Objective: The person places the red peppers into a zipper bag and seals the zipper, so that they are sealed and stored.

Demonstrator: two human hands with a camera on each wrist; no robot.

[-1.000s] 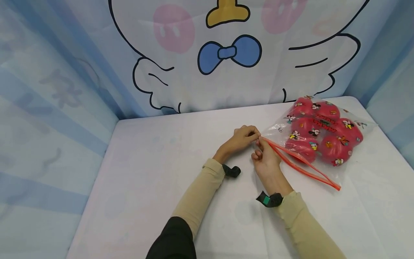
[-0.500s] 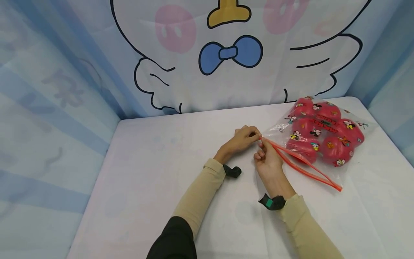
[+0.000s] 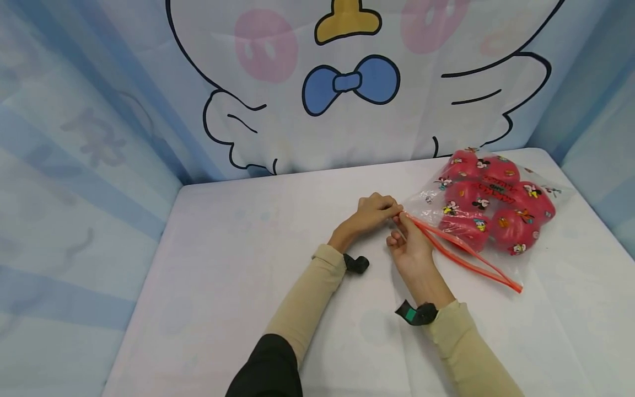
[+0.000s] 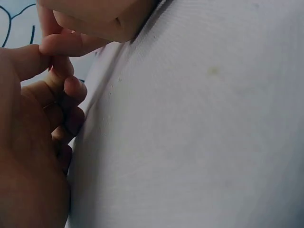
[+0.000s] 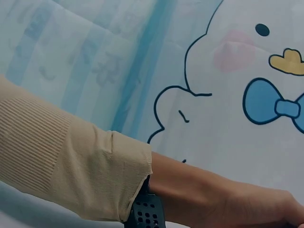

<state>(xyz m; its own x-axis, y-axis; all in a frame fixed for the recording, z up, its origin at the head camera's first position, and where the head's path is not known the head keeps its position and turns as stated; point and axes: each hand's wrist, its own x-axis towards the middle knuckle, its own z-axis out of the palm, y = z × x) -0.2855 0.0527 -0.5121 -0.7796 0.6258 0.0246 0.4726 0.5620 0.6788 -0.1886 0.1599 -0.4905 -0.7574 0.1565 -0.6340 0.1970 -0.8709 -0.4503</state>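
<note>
A clear zip bag with an orange-red zip strip lies at the right of the table. Several rounded red things with cartoon prints show inside it. The left hand pinches the strip's near-left corner between thumb and finger. Just beside it, the right hand pinches the same end from below, its other fingers curled. In the left wrist view, the left hand and right hand meet at the fingertips. The right wrist view shows the left forearm and part of the left hand.
A white-covered table stretches out to the left of the hands. Behind it hangs a curtain with a cartoon figure, and blue curtains flank the sides. Dark straps sit on the wrists.
Both hands keep their pinch at the strip's end, with only tiny finger shifts. The bag stays in place; the head view sways slightly.
</note>
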